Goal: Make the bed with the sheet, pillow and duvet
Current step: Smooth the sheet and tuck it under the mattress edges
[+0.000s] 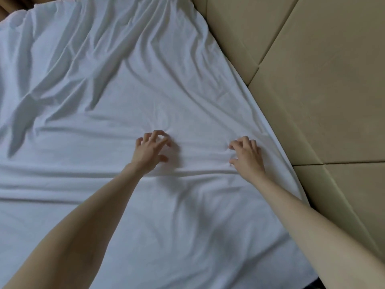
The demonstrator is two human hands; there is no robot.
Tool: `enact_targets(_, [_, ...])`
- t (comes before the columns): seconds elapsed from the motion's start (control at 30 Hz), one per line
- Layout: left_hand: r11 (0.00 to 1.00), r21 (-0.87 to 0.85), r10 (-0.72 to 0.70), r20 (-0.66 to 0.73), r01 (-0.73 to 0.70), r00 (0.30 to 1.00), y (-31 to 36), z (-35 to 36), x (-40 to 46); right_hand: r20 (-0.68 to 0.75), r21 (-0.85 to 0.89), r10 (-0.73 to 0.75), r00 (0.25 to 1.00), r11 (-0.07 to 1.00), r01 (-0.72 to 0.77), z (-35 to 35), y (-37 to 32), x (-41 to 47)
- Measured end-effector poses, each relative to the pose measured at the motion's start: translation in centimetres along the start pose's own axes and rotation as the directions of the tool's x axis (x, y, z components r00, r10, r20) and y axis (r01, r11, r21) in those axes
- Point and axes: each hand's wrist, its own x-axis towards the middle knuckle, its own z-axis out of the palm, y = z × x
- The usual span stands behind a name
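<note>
Padded headboard (312, 69) beside wrinkled sheet (104, 90)

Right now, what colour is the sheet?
Plain white, no pattern; the sheet shows in the head view.

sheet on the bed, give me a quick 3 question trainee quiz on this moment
1. True or false: the white sheet lies smooth and flat.
2. Which hand is nearer the beige padded wall? A) left hand B) right hand
3. Fill in: the fingertips of both hands, fingers bent, touch the ____.

Key
1. False: long wrinkles run across it.
2. B: the right hand is by the sheet's edge along the wall; the left hand is further in.
3. sheet
</note>
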Motion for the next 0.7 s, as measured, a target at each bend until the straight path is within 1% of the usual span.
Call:
enact_targets(0.07, [0.999,-0.040,-0.039,-0.056,0.037,0.998,-0.1,0.6,0.4,-0.065,0.001,-0.021,0.998,1.000,0.021,0.6,0.1,0.1])
enact_targets(0.13, [0.997,-0.057,-0.064,-0.071,0.060,0.995,0.0,0.8,1.2,-0.077,-0.013,-0.032,0.997,0.999,0.031,0.8,0.2,0.4])
enact_targets(0.2, [0.998,-0.057,-0.041,-0.039,0.038,0.998,-0.1,0.5,1.9,-0.057,-0.020,-0.036,0.998,0.999,0.035,0.6,0.1,0.5])
enact_targets(0.27, [0.999,-0.043,0.011,-0.005,-0.011,1.000,-0.3,-0.3,2.4,-0.020,-0.038,-0.049,0.999,0.998,0.049,0.2,0.2,0.6])
enact_targets(0.3, [0.999,-0.035,0.036,-0.002,-0.036,0.999,-0.4,-0.7,2.7,-0.010,-0.046,-0.057,0.998,0.997,0.056,0.0,0.3,0.7])
enact_targets(0.37, [0.998,-0.042,0.047,-0.041,-0.049,0.998,-0.5,-1.9,3.6,-0.036,-0.031,-0.058,0.998,0.998,0.057,-0.7,0.4,0.8])
enact_targets(0.47, [0.999,-0.005,0.045,-0.097,-0.046,0.994,-0.2,-3.8,5.8,-0.111,0.021,-0.017,0.994,1.000,0.019,-2.1,0.3,1.5])
enact_targets(0.57, [0.994,0.061,0.093,-0.110,-0.087,0.990,0.9,-4.9,7.6,-0.126,0.009,0.008,0.992,1.000,-0.007,-3.1,0.4,1.8])
enact_targets(0.7, [0.983,0.147,0.126,-0.123,-0.107,0.984,2.0,-5.1,9.3,-0.167,0.060,0.100,0.981,0.994,-0.091,-3.5,0.6,1.6])
